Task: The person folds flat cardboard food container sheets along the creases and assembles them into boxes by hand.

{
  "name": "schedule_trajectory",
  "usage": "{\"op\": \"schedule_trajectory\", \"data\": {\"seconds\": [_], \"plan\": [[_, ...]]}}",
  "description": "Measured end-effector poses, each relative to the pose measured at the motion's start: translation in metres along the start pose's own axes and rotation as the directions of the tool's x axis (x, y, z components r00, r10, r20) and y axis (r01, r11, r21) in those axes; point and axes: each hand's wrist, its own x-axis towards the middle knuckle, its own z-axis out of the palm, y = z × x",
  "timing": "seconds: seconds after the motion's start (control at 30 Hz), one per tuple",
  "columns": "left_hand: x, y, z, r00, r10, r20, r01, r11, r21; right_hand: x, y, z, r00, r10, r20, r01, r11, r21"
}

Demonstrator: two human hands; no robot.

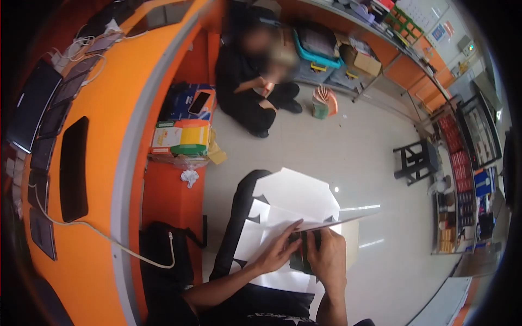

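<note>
A large white sheet with notched corners [293, 190] lies across my lap, over dark trousers. Above its lower right part, my left hand [283, 249] holds the left side of a thin flat piece [342, 221], seen nearly edge-on. My right hand [328, 252] is closed at the piece's underside, fingers bent. A dark green and black area [300, 259] shows between the hands; what it belongs to is unclear. Part of the right fingers is hidden behind the hand.
An orange counter [130, 60] with phones and a white cable [103, 239] runs along the left. A person in dark clothes [244, 103] sits on the floor ahead. A black stool [416, 162] stands right, near shelves [448, 217]. Boxes [182, 136] are stacked beside the counter.
</note>
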Motion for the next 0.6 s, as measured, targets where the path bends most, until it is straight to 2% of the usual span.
{"op": "schedule_trajectory", "data": {"seconds": [0.07, 0.1, 0.2, 0.27, 0.33, 0.4, 0.6], "plan": [[-0.001, 0.008, -0.001, 0.995, -0.102, -0.015, 0.102, 0.994, -0.031, 0.002, -0.001, 0.0, 0.999, -0.028, 0.031, 0.031, 0.997, -0.076], [-0.001, 0.004, 0.0, 0.994, -0.108, -0.016, 0.107, 0.993, -0.054, 0.003, -0.002, 0.0, 0.999, 0.041, 0.026, -0.039, 0.997, -0.061], [-0.001, 0.005, -0.003, 0.988, -0.149, 0.029, 0.149, 0.989, 0.014, 0.002, 0.0, 0.0, 0.999, 0.03, 0.018, -0.027, 0.992, -0.119], [-0.001, 0.0, -0.001, 0.996, -0.086, 0.003, 0.086, 0.996, 0.005, 0.002, 0.001, 0.002, 1.0, 0.009, 0.012, -0.007, 0.993, -0.119], [-0.002, 0.005, 0.0, 0.992, -0.113, 0.046, 0.119, 0.981, -0.151, 0.004, 0.001, 0.002, 0.999, 0.028, 0.021, -0.025, 0.991, -0.133], [0.0, 0.004, 0.001, 0.992, -0.118, 0.035, 0.122, 0.98, -0.156, 0.007, 0.003, 0.001, 1.0, 0.001, 0.005, 0.0, 0.991, -0.135], [0.002, -0.007, 0.005, 0.995, -0.1, -0.003, 0.096, 0.962, -0.254, 0.006, 0.006, -0.002, 0.996, 0.064, 0.065, -0.058, 0.995, -0.08]]}}
